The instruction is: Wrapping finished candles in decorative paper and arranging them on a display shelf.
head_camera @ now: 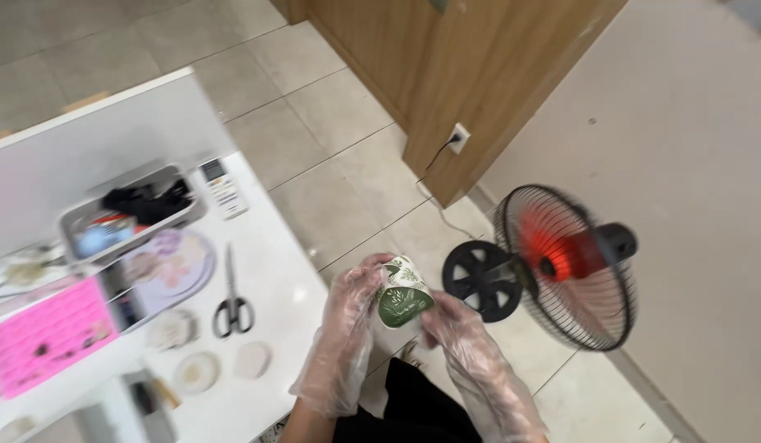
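Left grip: the left hand (348, 328), in a clear thin plastic glove, was closed around the side of a green and white paper cup (402, 294).
Right grip: the right hand (471, 344), gloved the same way, was closed on the lower edge of the cup from the other side.
Cup: it was held between both hands in the air, tilted, past the edge of the white table (290, 295) and over the tiled floor (315, 123).
Doing it well: I judge the cup is light and easy to crush, and the gloves look slippery, so a soft and even hold from both sides is better than a hard squeeze.
On the table: black-handled scissors (231, 295) lay near the left hand; further were a round plate (171, 267), a pink sheet (48, 332), a grey tray (130, 213) and a white remote (223, 187).
In the way: a black standing fan (561, 264) with a red centre stood on the floor just beyond the right hand, with its cable going to a wall socket (457, 138).
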